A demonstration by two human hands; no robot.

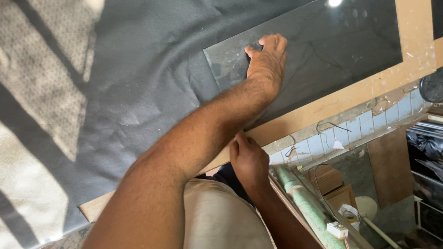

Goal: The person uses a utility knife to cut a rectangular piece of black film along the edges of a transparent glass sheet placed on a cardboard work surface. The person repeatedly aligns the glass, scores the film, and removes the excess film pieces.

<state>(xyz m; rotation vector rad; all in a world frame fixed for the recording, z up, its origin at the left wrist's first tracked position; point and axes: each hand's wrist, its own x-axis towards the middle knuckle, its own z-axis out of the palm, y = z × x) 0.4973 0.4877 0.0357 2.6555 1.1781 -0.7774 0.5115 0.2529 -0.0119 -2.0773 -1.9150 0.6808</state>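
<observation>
Left hand [268, 60] — grip flat, open on glass sheet [323, 36]; right hand [248, 160] holds table edge [333, 105].

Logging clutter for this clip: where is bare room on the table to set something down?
Bare dark cloth left of the glass sheet, up to the patterned fabric. Crowded: the left hand presses the glass's near-left end; the right hand grips the table edge.

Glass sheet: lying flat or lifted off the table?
Flat. The glass sheet lies on the dark cloth, and the left hand presses on its near end.
</observation>
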